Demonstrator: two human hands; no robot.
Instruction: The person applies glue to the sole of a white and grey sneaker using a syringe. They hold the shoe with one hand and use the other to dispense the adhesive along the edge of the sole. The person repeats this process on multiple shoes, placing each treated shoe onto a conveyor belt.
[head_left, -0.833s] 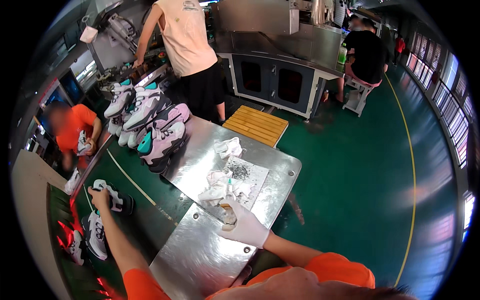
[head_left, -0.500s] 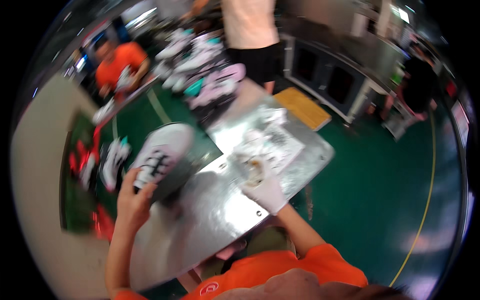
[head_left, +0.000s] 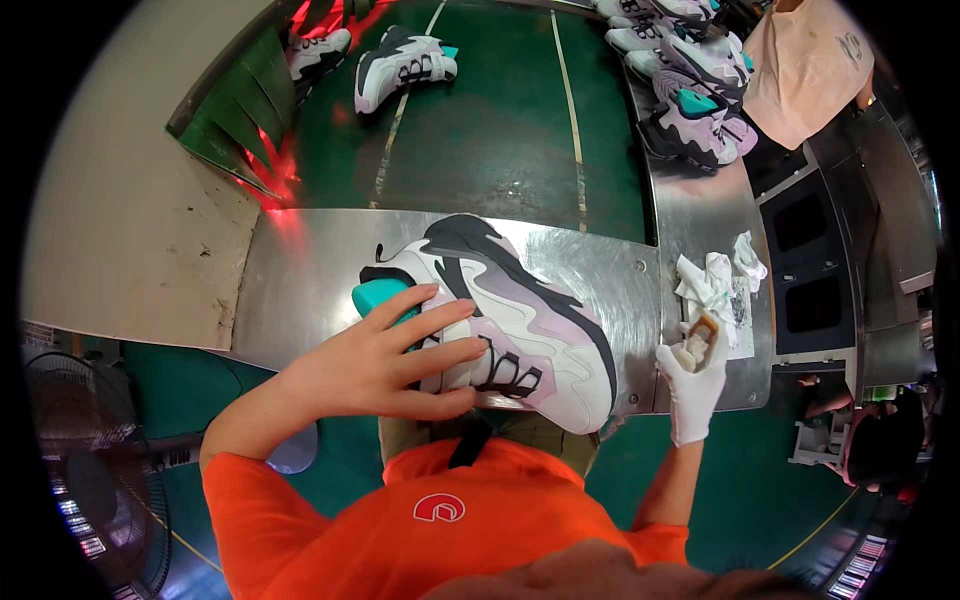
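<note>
A white, lilac and black sneaker [head_left: 540,310] lies on its side along the metal table's front edge, its toe pointing right and toward me. Teal stuffing [head_left: 383,300] fills its opening. My bare left hand [head_left: 400,350] grips it around the tongue and collar, fingers spread over the upper and thumb by the laces. To the right, my right hand [head_left: 695,385] wears a white glove and curls around a small pale piece with a tan-brown edge [head_left: 702,335], whose kind I cannot make out. Crumpled white cloths [head_left: 708,285] lie just beyond that hand.
A green conveyor belt [head_left: 480,150] runs beyond the metal table [head_left: 320,270], carrying sneakers [head_left: 400,68]. Green strip flaps [head_left: 235,125] with red light hang at its left. More sneakers [head_left: 700,110] are piled at the far right, near a person in a peach shirt [head_left: 805,75]. A fan [head_left: 90,470] stands lower left.
My view has turned. My left hand has brought the sneaker from over the belt down to the table's front edge, now on its side. My gloved right hand stays near the cloths.
</note>
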